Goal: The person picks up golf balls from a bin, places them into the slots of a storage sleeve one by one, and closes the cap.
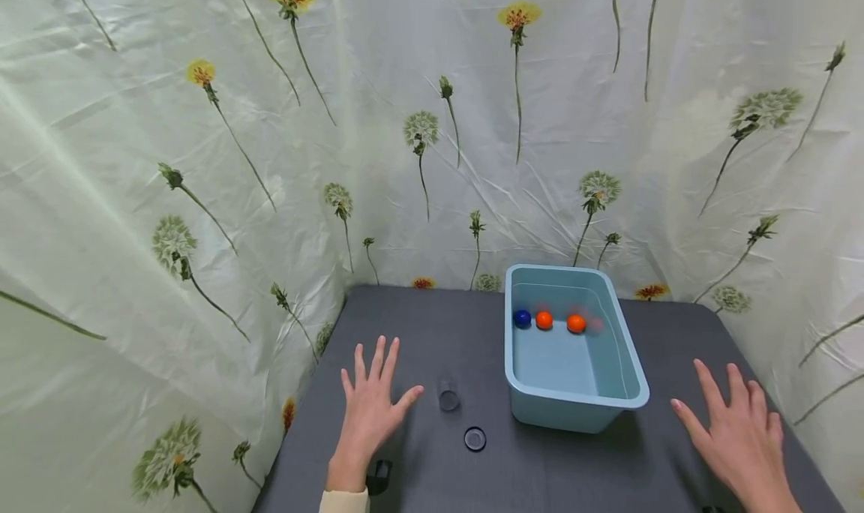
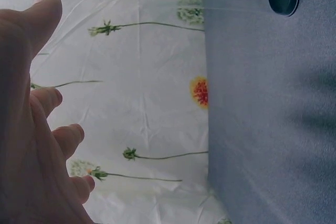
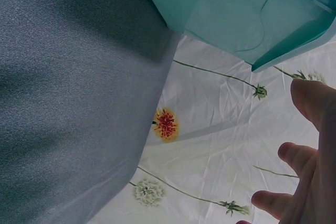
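Note:
My left hand [image 1: 370,415] is raised over the left part of the dark table, fingers spread and holding nothing. Just right of its thumb is a small clear container [image 1: 448,397] with a round dark end. Nearer to me lies a small dark round lid [image 1: 475,439]. On the right side, my right hand [image 1: 739,434] hovers with fingers apart, also holding nothing. Between the hands stands a light blue plastic bin [image 1: 574,400], closer to the right hand. Inside it, near the far wall, are a dark blue ball [image 1: 523,319] and two orange balls, one on the left [image 1: 544,319] and one on the right [image 1: 576,323].
A dark grey cloth covers the table [image 1: 418,325]. White fabric [image 1: 391,123] printed with dandelions hangs behind the table and along both sides. A black strap or device [image 1: 379,477] shows at my left wrist.

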A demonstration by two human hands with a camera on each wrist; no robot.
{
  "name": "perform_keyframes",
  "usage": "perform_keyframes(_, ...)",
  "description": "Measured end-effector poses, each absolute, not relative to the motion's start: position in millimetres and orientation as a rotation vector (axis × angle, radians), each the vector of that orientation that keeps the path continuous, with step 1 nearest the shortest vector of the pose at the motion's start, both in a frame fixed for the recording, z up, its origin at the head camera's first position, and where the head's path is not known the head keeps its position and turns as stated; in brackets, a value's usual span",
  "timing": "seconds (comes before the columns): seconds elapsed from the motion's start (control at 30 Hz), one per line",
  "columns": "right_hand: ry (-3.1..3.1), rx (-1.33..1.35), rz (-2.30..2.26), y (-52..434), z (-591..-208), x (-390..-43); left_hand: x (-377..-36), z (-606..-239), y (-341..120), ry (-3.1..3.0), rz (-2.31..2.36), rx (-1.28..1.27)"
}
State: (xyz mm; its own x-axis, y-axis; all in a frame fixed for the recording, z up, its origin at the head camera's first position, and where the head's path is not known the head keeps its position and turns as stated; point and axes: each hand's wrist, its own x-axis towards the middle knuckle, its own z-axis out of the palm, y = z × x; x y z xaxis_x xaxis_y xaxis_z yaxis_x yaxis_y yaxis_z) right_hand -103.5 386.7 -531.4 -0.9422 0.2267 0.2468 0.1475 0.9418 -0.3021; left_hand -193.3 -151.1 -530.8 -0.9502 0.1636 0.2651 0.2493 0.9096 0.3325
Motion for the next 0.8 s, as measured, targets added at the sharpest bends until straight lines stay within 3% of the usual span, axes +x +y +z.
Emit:
perform_keyframes(0.5,-2.746,-0.218,0.416,365.3,-527.5,-89.6,-193.1,-547.7,-131.5,-2.775,-0.738,-0.382)
perform_keyframes(0.8,-2.658,-0.073,0.498,361.3,-495.2,-100.9,-199.2,-562.5,-111.4,-2.660,-1.077,-0.427)
